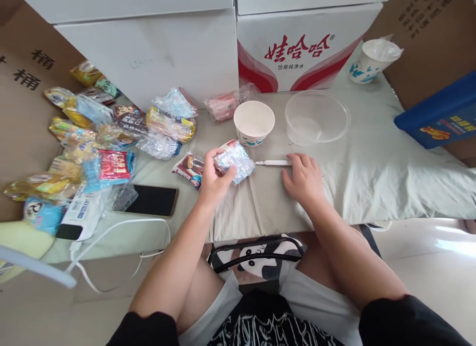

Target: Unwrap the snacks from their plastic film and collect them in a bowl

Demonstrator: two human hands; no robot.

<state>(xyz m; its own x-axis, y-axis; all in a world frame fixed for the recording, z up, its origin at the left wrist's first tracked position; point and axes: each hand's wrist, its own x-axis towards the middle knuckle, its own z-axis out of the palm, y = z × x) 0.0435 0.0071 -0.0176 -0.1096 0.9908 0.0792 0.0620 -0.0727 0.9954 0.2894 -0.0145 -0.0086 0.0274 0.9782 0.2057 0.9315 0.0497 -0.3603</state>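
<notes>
Holding a crinkly clear-wrapped snack packet [235,160] in my left hand [212,180], I have my fingers curled round its near edge, the thumb on top, so the packet stands just above the cloth with its long axis running left to right and its free end tipped toward the paper cup [254,122]. My right hand [303,178] lies palm down, fingers loosely bent and not closed on anything; its fingertips touch the near end of a thin white tool [273,162] that lies flat, long axis left to right, its narrow tip pointing left at the packet. A brown wrapped snack [189,168] lies just beside my left hand on its left. Behind the tool stand the paper cup and a clear plastic bowl [317,116], side by side and upright. The surface is a pale green cloth [372,172] spread over a low table. To the left sits a heap of snack packets [107,138], a dark phone [153,201] face up, and a white cable [119,227]. White cartons [297,43] with red print line the back, with a second printed cup [372,61] to their right and a blue box [439,113] at the right edge
</notes>
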